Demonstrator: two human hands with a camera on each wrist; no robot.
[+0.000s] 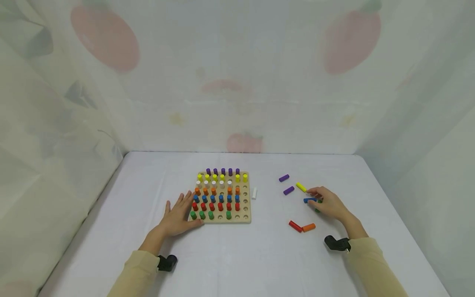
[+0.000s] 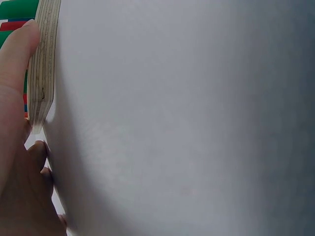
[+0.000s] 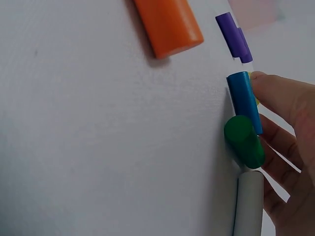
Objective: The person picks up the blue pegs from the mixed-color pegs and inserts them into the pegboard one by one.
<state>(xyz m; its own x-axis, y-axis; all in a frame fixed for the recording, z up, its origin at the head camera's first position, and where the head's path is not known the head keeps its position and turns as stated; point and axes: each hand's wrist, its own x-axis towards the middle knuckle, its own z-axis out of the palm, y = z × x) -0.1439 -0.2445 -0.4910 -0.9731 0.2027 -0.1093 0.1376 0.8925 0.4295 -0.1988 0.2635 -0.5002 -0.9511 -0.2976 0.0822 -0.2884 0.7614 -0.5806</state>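
A wooden pegboard (image 1: 243, 220) holds rows of coloured pegs: purple, yellow, white, orange, blue, red and green. My left hand (image 1: 177, 219) rests at its left side, fingers spread and thumb against the front corner. In the left wrist view the thumb (image 2: 22, 46) touches the board's edge (image 2: 43, 64). Over loose pegs on the right, my right hand (image 1: 330, 203) has its thumb and fingers apart. A blue peg (image 3: 243, 101) lies by the thumb, with a green peg (image 3: 244, 142) and a white peg (image 3: 249, 204) beside the palm. A yellow peg (image 1: 301, 187) lies just beyond the fingertips.
Two purple pegs, one nearer the back (image 1: 283, 178), lie left of the yellow one. A red peg (image 1: 295, 226) and an orange peg (image 1: 309, 227) lie nearer the front. Another white peg (image 1: 254, 193) is close to the board's right side. White cloth covers the table (image 1: 237, 264).
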